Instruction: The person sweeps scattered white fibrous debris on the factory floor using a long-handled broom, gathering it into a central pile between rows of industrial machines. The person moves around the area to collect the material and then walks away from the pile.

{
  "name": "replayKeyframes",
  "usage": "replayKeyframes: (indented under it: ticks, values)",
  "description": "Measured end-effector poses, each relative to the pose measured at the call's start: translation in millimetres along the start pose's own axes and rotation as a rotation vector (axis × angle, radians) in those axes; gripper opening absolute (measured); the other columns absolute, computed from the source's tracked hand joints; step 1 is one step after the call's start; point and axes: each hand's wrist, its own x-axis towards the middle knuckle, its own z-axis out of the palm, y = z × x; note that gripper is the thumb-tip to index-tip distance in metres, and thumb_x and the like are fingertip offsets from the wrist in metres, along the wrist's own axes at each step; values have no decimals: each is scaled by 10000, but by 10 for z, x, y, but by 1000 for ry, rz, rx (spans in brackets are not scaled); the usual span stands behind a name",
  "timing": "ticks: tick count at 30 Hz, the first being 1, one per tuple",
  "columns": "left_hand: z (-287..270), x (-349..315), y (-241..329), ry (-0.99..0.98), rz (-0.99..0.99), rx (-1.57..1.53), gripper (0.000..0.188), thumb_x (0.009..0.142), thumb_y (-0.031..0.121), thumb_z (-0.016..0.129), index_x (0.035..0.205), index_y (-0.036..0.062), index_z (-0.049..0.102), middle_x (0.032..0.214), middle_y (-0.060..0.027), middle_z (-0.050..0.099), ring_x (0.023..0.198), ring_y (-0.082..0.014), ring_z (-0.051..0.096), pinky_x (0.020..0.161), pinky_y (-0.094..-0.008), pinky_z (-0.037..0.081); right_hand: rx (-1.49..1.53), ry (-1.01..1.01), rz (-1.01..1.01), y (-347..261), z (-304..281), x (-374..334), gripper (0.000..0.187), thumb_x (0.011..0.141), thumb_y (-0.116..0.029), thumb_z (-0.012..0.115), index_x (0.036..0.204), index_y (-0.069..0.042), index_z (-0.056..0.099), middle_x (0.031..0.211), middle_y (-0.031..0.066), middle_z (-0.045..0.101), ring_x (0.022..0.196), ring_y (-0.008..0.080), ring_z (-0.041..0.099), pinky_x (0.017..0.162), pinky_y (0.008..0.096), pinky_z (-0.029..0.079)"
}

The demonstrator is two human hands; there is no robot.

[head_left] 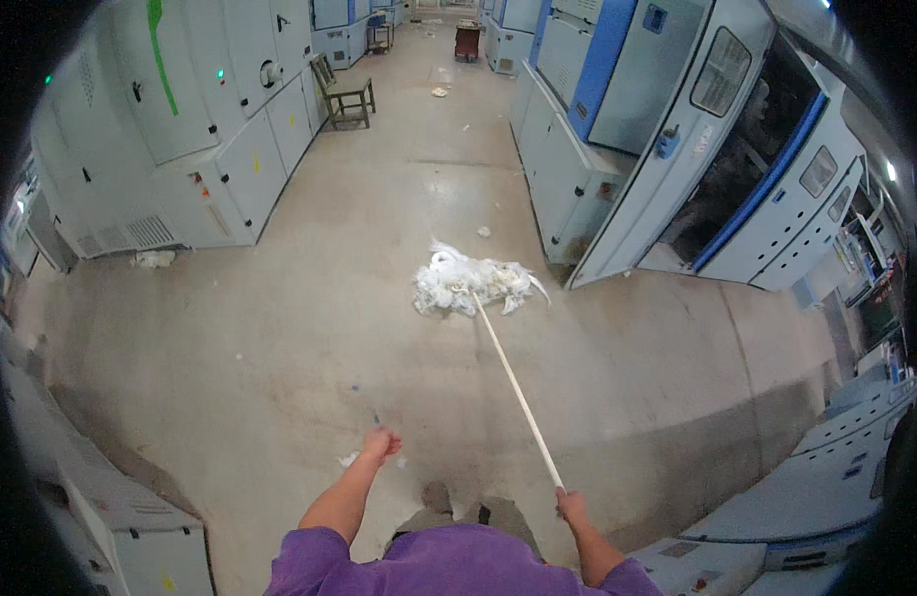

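My right hand (572, 507) is closed round the near end of a long pale pole (519, 395). The pole slants away to the floor, where its far end meets a heap of white fluffy fibre (463, 281); whatever head it has is hidden there. Out in front of my body, on the left, is my left hand (382, 443) with its fingers curled. What those fingers hold, if anything, is too small to make out. A small blue bit (376, 418) shows just beyond them; whether it touches the hand is unclear.
Grey machine cabinets (235, 169) line the left side. On the right, a cabinet door (677, 129) stands ajar beside blue-edged machines. A wooden chair (344, 91) is by the left cabinets, and a dark red cart (466, 43) far down the aisle. White scraps (440, 92) dot the floor.
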Motion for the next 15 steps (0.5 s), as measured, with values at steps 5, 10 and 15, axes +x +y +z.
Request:
replayKeyframes:
  ticks: [5, 10, 15]
  values:
    - [595, 728, 1526, -165, 151, 47, 176, 847, 137, 488, 936, -2, 551, 729, -115, 614, 570, -206, 595, 501, -317, 486, 120, -59, 45, -1080, 132, 712, 472, 847, -384, 572, 626, 34, 585, 498, 99, 546, 432, 189, 545, 418, 348, 425]
    - [255, 1740, 1635, -132, 0, 391, 226, 876, 178, 452, 870, -12, 575, 780, -148, 632, 629, -241, 617, 563, -352, 504, 48, -41, -53, -2077, 381, 1775, 447, 836, -373, 588, 657, 36, 619, 513, 117, 573, 427, 204, 553, 431, 346, 439]
    - [-703, 2109, 1785, 210, -536, 74, 208, 838, 145, 446, 819, -32, 553, 726, -178, 610, 598, -293, 609, 535, -421, 511, 12, -11, -51, -3339, 687, 2869, 428, 830, -361, 597, 657, 29, 630, 536, 130, 596, 438, 222, 567, 455, 350, 461]
